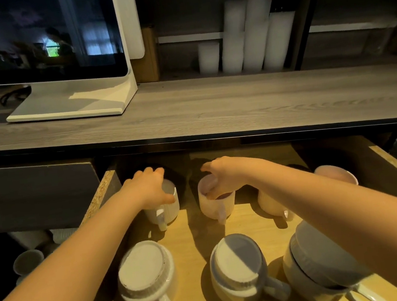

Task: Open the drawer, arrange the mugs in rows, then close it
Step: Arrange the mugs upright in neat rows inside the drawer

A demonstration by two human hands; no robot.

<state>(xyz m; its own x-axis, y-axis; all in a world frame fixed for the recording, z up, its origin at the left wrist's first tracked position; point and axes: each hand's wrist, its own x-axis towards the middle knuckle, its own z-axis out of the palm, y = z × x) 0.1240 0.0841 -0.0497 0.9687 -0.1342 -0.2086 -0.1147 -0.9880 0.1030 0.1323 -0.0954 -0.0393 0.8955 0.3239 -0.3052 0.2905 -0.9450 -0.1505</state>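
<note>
The wooden drawer (190,229) stands pulled out below the counter. Three white mugs lie upside down in its front row: the left one (146,278), the middle one (238,269) and the right one (315,261). Further back stand a white ribbed mug (167,210), a pale ribbed mug (212,206) and a third mug (270,204), partly hidden by my right arm. My left hand (151,186) grips the rim of the white ribbed mug. My right hand (223,177) grips the rim of the pale ribbed mug. A pinkish mug (337,175) sits at the back right.
The grey wooden counter (211,105) overhangs the back of the drawer. A white monitor (52,43) stands on it at the left, with stacks of white cups (252,32) on the shelf behind. More white crockery (27,261) sits in the dark space left of the drawer.
</note>
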